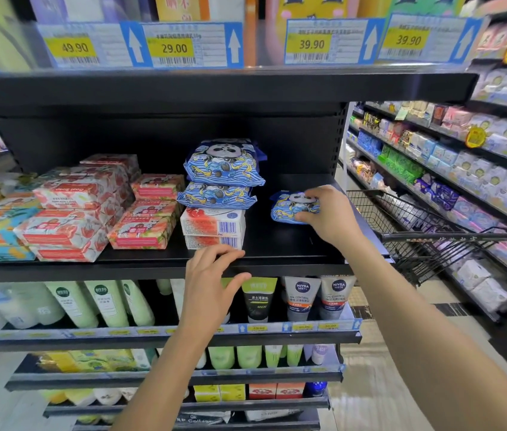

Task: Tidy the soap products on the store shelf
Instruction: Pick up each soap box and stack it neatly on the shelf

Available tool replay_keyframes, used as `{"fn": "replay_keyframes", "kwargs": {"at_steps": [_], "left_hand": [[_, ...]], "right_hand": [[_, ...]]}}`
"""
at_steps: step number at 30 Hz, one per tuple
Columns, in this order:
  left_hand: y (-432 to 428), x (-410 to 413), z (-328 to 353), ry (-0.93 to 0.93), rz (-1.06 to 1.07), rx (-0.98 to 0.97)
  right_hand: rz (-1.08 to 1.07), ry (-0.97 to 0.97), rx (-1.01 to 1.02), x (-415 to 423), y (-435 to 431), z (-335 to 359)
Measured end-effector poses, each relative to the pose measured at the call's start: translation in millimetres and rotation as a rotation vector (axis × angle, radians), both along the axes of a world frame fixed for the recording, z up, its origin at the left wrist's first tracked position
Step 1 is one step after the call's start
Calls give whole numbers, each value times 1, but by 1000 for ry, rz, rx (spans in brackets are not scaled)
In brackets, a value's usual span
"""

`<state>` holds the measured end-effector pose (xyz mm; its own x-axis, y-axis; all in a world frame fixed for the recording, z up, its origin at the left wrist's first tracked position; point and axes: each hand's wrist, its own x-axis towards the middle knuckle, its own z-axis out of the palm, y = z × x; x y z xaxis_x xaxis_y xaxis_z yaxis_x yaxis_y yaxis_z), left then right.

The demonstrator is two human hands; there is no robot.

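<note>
Under the right hand point(328, 214): one soap packet point(292, 209) in blue panda wrap, low over the shelf board point(277, 244). Fingers draped over its top, thumb against the near edge, so the hand is clamped on it. Cannot tell whether the packet rests on the board or is lifted just clear.

Handling, as a guess: crinkled soft wrap round a firm bar, light, a little slick. The wrap will give before the bar does. Best hold is across the flat faces, as the hand has it, not by the frilled end seams.

Left of that hand: two more packets of the same print in a stack point(222, 169), the top one tilted back, both sitting on two white boxes point(213, 228). The pile looks loose, and a third on top would likely slide. Between hand and pile is bare board, room to set the packet flat or push it along.

Left hand point(211, 281) is lower, fingers loosely bent on the shelf's front lip just before the white boxes, thumb spread below. It holds no product.

Farther left of it: pink flowered bars point(149, 225) in uneven piles, some askew.

Edges: modest headroom between the pile and the shelf above. A perforated upright point(342, 144) beyond the right hand closes the shelf end. A wire basket point(416, 231) sits near the right forearm and could snag an elbow drawn back. Upright tubes point(301, 298) stand close beneath the left hand.
</note>
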<state>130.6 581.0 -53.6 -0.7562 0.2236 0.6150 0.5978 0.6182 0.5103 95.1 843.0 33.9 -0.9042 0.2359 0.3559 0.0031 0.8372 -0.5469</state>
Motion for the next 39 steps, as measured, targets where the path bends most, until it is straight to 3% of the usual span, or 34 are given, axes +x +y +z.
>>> {"fn": "replay_keyframes", "kwargs": {"at_steps": [8,12,14,18,24,30,39], "left_hand": [[1,1,2,-5,-10,28],[0,1,2,-17,-1,34],[1,2,3,-35,0,39],[0,3,8,-80,-7,36],[-12,16,30,-213,-88,134],[-39,14,97,-72,-26,330],[-53,-33,131,-208,19,65]], "right_hand": [[-10,-63,-8,-46,9,12],[93,209,-324,-25,-10,37],[213,236,-408,-9,-28,59],[379,94,-194,4,-61,92],[352,13,42,-10,-81,96],[323,127,-31,-8,-87,94],[267,182,-175,24,-76,95]]}}
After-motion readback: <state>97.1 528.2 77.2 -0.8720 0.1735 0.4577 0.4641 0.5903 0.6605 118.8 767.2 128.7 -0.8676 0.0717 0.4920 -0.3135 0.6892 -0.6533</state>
